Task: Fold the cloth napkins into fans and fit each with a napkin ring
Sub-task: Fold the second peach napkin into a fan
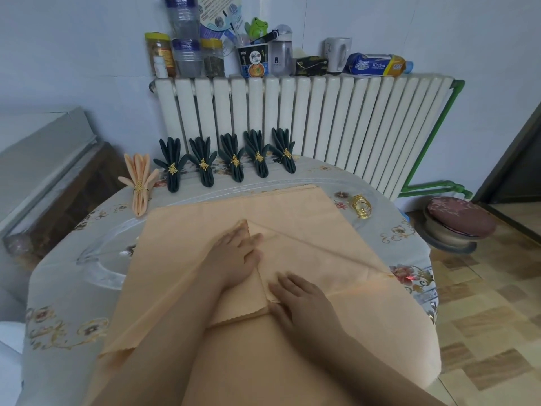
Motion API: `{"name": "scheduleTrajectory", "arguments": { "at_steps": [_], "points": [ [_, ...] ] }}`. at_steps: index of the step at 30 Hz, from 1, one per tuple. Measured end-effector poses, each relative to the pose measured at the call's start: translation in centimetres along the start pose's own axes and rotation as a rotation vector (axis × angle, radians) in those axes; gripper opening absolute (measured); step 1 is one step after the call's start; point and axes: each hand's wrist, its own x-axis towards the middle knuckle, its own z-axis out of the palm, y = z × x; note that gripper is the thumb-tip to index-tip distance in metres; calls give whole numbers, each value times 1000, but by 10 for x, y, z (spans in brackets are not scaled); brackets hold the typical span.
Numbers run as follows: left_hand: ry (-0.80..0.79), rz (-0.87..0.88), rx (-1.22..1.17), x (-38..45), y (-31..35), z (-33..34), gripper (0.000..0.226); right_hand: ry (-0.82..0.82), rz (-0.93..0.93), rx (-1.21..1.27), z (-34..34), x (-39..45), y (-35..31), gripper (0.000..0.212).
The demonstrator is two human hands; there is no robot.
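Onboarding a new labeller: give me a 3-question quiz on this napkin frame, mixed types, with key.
1. Count: how many dark green fans already wear rings?
2. True or false: the spare gold rings lie left of the peach napkin.
3. Choose: the left hand and right hand are (a) lifting a ring, (b) pressing flat on the napkin, (c) off the table.

Key: 1. Five. 2. False, they lie to its right. 3. b.
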Motion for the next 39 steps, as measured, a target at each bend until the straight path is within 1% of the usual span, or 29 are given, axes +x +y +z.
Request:
{"name": "scheduleTrajectory", "arguments": {
  "at_steps": [2, 5, 6, 8, 10, 11, 13, 15, 16, 18, 22, 24, 26, 27, 28, 29, 30, 31, 33, 34, 35, 37, 39],
  "points": [
    [-9, 1, 2, -1, 1, -2, 53, 3, -6, 4, 3, 0, 1, 61],
    [-19, 8, 0, -4, 3, -4, 59, -15, 5, 12, 1, 1, 1, 48],
    [-21, 6, -7, -4, 2, -4, 60, -7, 7, 8, 1, 0, 1, 47],
    [-30, -6, -24, -4, 2, -5, 61, -2, 18, -17, 1, -2, -1, 57],
    [-45, -22, -30, -4, 2, -5, 65, 38, 13, -32, 3, -1, -1, 67],
    [-49, -28, -31, -4, 2, -5, 68, 53, 11, -24, 3, -1, -1, 65],
    [-53, -29, -35, -5, 4, -6, 66, 107, -8, 4, 2, -3, 0, 49],
    [-43, -26, -45, -6, 4, -6, 61, 168, -119, 74, 0, -5, -1, 35],
    [-37, -23, -49, -6, 5, -6, 60, 168, -182, 110, -1, -6, -2, 31],
    [-35, -23, -70, -6, 6, -6, 59, 140, -248, 145, -3, -8, -4, 29],
    [-32, -48, -124, -7, 8, -6, 56, 88, -269, 122, -4, -8, -3, 29],
    [15, -32, -148, -9, 7, -6, 54, 77, -283, 98, -5, -7, -4, 28],
    [128, -30, -169, -11, 8, -7, 53, 84, -279, 96, -5, -7, -4, 26],
    [209, -42, -176, -12, 8, -8, 47, 83, -274, 96, -5, -7, -4, 25],
    [288, -57, -186, -14, 9, -11, 35, 76, -270, 97, -6, -6, -6, 24],
    [328, -71, -203, -17, 10, -14, 22, 76, -266, 93, -7, -6, -6, 24],
    [312, -66, -230, -22, 11, -19, 13, 80, -266, 82, -7, -5, -5, 24],
    [237, -32, -261, -30, 9, -23, 14, 87, -268, 70, -7, -4, -6, 24],
    [49, 120, -276, -57, 5, -28, 31, 104, -275, 38, -6, -3, -6, 24],
    [0, 202, -272, -72, 3, -30, 35, 114, -280, 12, -5, -3, -5, 25],
    [-17, 254, -274, -86, -1, -32, 33, 122, -282, -14, -3, -1, -6, 26],
    [-9, 289, -292, -111, -13, -32, 29, 146, -286, -71, -1, 3, -7, 29],
    [18, 257, -305, -127, -21, -32, 37, 170, -296, -116, -1, 9, -10, 29]
  ]
}}
